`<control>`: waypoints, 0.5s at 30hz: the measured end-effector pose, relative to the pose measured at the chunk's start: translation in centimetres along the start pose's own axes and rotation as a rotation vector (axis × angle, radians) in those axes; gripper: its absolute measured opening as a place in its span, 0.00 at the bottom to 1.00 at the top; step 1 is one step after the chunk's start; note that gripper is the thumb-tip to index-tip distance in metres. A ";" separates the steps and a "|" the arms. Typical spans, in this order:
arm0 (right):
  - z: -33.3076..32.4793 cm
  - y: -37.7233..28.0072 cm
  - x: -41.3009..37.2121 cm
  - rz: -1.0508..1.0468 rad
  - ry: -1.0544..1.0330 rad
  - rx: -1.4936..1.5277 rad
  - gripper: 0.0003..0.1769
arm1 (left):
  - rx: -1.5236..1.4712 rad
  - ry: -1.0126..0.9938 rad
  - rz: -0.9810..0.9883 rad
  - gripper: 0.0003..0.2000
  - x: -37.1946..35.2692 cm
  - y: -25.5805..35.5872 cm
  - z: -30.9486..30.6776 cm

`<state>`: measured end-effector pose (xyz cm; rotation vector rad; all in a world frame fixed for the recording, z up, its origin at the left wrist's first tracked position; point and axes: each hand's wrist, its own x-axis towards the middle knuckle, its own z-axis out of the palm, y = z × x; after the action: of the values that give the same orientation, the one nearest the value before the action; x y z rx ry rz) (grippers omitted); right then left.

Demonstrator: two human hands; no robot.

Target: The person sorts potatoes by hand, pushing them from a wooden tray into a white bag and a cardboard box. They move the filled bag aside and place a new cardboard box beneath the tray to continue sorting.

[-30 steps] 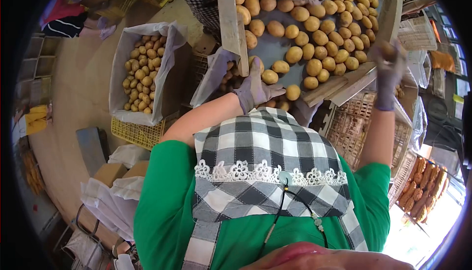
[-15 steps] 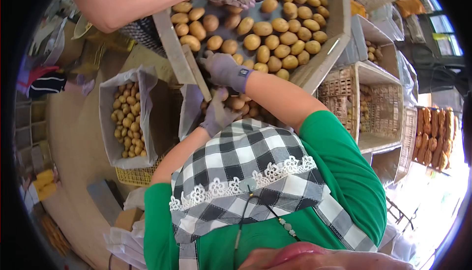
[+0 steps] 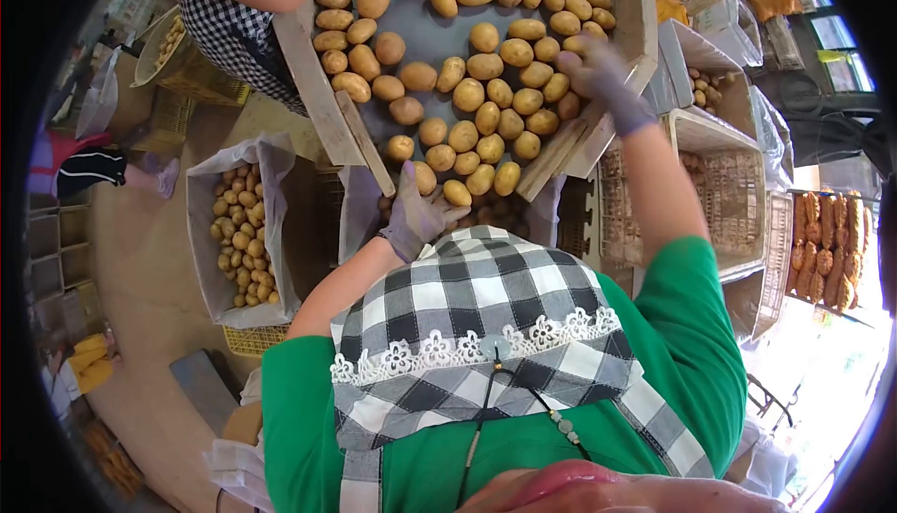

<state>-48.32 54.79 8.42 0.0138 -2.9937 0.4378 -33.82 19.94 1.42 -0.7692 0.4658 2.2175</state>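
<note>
Left hand, gloved, with fingers spread apart and holding nothing, sits at the open gap in the near edge of the surface. It is just beside a potato on the lip above a lined box. Right hand is blurred at the right edge among the potatoes; I cannot tell whether it grips one. With potatoes crowding the gap, a careless sweep could push several over at once, past the box onto the floor.
</note>
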 end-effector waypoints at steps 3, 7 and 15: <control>5.6 -14.3 0.3 0.330 -0.065 -0.192 0.50 | 0.197 -0.014 0.085 0.41 0.2 0.1 -0.8; 5.9 -23.3 -5.7 -0.274 -0.347 -0.224 0.44 | 0.747 -0.082 0.265 0.19 1.2 0.6 -4.4; -2.5 -14.6 -5.0 0.004 -0.683 -0.623 0.42 | 0.132 -0.200 0.071 0.28 0.3 0.6 -3.7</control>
<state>-42.65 41.50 14.39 0.1233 -3.6341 -0.6489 -33.01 17.75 -1.54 -0.4621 0.5405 2.2749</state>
